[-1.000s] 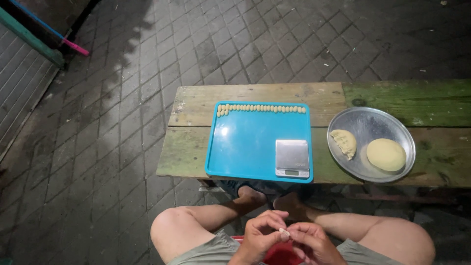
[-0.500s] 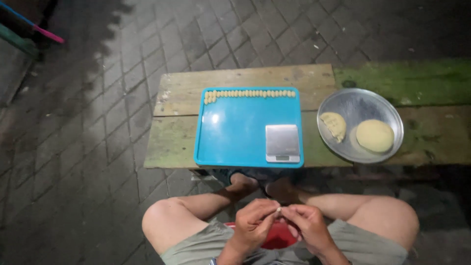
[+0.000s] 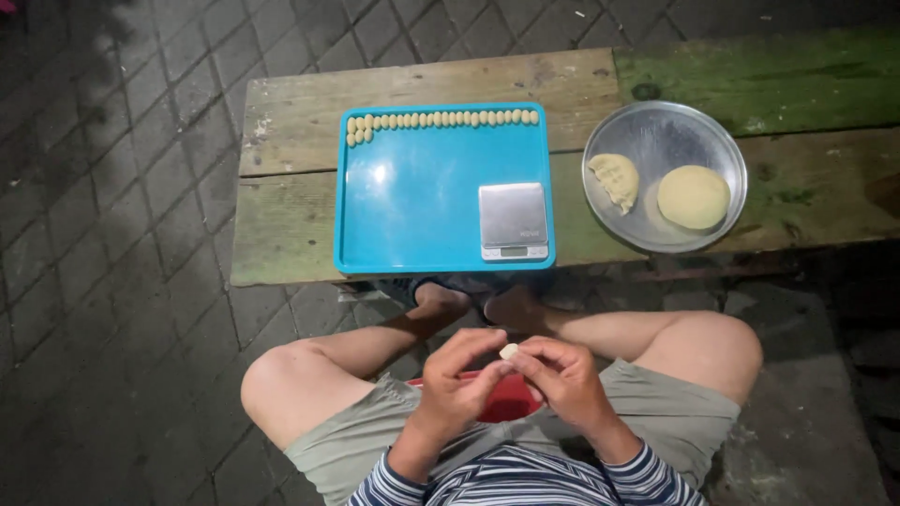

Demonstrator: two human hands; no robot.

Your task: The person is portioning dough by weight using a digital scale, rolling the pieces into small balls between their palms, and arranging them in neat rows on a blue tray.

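Left hand: the left hand [image 3: 459, 384] is closed at the fingertips on a small pale dough piece [image 3: 508, 351], pinching it from its own side.
Right hand: the right hand [image 3: 562, 379] is closed on the same small pale dough piece from the opposite side; the fingertips of both hands meet at it.
Dough piece position: between the two hands, above the lap, over a red container [image 3: 511, 401] that is partly hidden beneath the hands.
Bench: a weathered wooden bench [image 3: 291, 187] lies beyond the hands, past the knees.
Tray: a blue rectangular plastic tray [image 3: 412, 201] rests on the bench, straight ahead of the hands.
Row: a line of small pale dough pieces [image 3: 441, 119] runs along the tray edge farthest from the hands.
Scale: a small silver digital scale [image 3: 512, 220] stands on the tray corner nearest the right hand.
Pan: a round metal pan [image 3: 656, 131] sits ahead and to the right of the right hand, holding a round dough ball [image 3: 693, 197] and a torn dough lump [image 3: 615, 180].
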